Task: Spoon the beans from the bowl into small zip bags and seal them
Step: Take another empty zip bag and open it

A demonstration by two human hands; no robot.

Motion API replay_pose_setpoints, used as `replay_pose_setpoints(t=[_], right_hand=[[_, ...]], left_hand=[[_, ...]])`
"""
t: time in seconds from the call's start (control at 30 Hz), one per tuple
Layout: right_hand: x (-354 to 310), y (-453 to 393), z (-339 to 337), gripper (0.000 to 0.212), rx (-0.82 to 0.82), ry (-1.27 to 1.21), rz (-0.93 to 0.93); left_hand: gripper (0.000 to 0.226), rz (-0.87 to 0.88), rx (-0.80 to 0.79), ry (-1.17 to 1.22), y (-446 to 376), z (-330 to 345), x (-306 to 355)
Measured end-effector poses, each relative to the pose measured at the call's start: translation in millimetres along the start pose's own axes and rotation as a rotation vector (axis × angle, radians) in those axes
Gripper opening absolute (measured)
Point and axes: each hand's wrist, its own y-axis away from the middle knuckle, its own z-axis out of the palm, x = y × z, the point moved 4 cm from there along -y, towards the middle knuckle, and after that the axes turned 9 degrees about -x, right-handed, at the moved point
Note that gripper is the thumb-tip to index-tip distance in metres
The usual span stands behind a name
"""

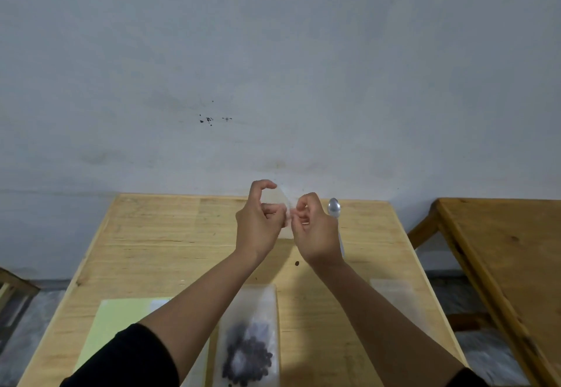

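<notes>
Our little zip bag [283,204], up at 12 o'clock over the worktop [170,234], is flimsy, slippery film, so we pinch its mouth edges: left hand [258,222] and right hand [315,228], which also clutches the spoon [334,208].

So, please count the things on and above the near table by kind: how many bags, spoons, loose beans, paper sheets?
Zip bags: 3 (empty bag held in both hands, bean-filled bag, empty bag on the right)
Spoons: 1
Loose beans: 1
Green paper sheets: 1
Total: 6
</notes>
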Motion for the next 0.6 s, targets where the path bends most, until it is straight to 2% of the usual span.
replay_pose_setpoints(t=[0.13, 0.2, 0.3, 0.4, 0.6], right_hand=[[6.1, -7.1, -15.8, 0.013, 0.092, -0.051, 0.068], [10.8, -10.3, -18.3, 0.015, 0.054, -0.101, 0.109], [17.9, -14.8, -18.9, 0.007, -0.012, -0.150, 0.129], [21.7, -19.0, -20.5, 0.006, -0.009, -0.137, 0.124], [24.1, -24.2, -20.1, 0.010, -0.023, -0.091, 0.095]], left_hand=[[0.032, 0.026, -0.014, -0.057, -6.8, 13.1, 2.7], [0.029, 0.021, -0.015, -0.077, -10.9, 17.1, 0.1], [0.030, 0.023, -0.026, -0.111, -13.5, 21.4, -5.3], [0.027, 0.029, 0.005, -0.140, -14.5, 28.1, -5.8], [0.019, -0.093, 0.064, -0.069, -22.1, 33.7, -9.3]])
